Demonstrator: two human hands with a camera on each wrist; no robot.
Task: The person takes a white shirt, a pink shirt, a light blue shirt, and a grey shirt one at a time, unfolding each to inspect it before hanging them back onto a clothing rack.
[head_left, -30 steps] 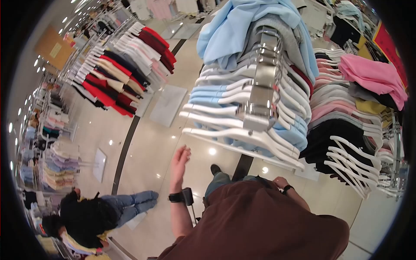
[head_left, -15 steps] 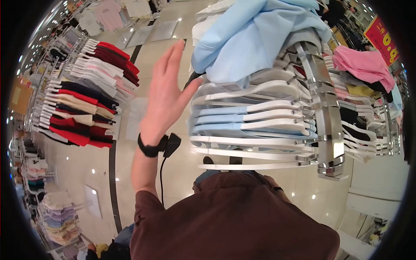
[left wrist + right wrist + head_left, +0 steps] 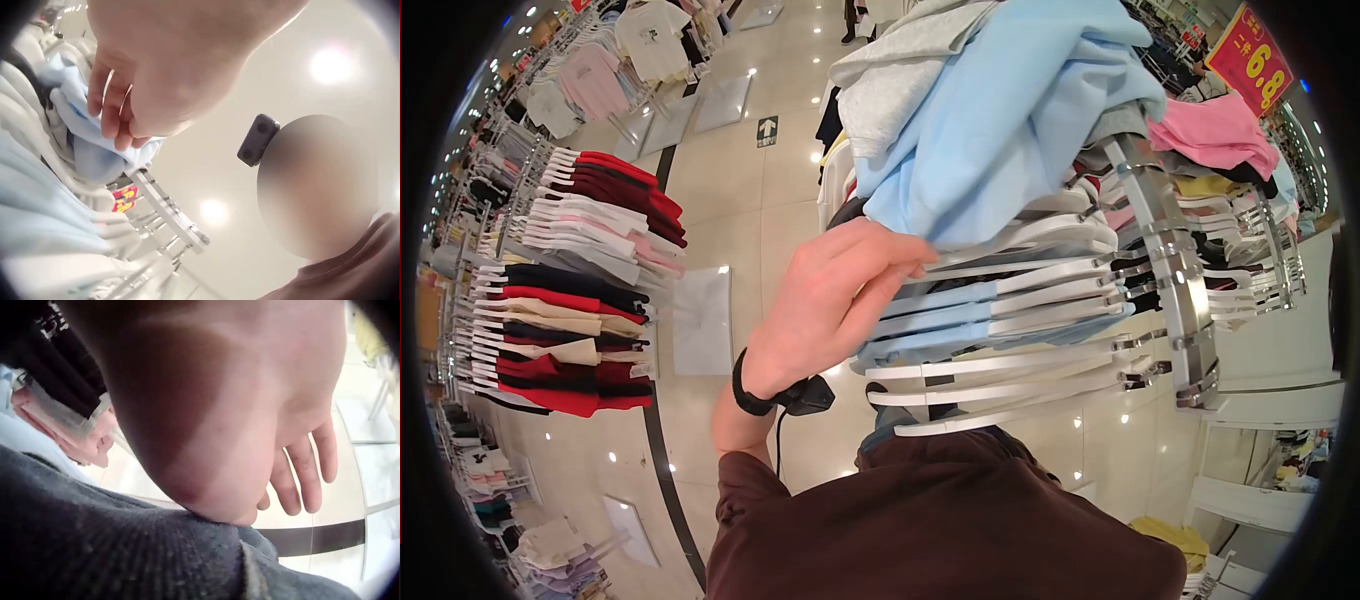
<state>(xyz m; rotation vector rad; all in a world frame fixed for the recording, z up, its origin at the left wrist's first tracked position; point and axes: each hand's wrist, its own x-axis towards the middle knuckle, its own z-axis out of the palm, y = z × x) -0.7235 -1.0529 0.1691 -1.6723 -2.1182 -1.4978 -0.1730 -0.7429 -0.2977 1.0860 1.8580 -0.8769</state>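
Note:
My left hand (image 3: 830, 295) reaches up to the left side of a clothes rack, palm down, its fingers bent loosely. Its fingertips are right at the lower edge of a light blue garment (image 3: 1010, 130) heaped over the rack, near a white hanger (image 3: 1030, 270). In the left wrist view, the fingers hang slightly apart in front of blue cloth (image 3: 94, 137). Down beside dark trousers (image 3: 125, 550), my right hand (image 3: 250, 412) hangs with loose fingers and holds nothing; the head view does not show it.
The chrome rail (image 3: 1165, 250) carries several white hangers with blue garments. A light grey garment (image 3: 900, 80) lies beside the blue heap. Red, white and dark clothes (image 3: 590, 290) hang at left. A pink garment (image 3: 1215, 130) and a price sign (image 3: 1250, 60) are at right.
My left hand has risen from low beside the rack, passed with fingers spread, and moved right to the blue garment's edge, fingers now bent. The head view has swung round toward the rack.

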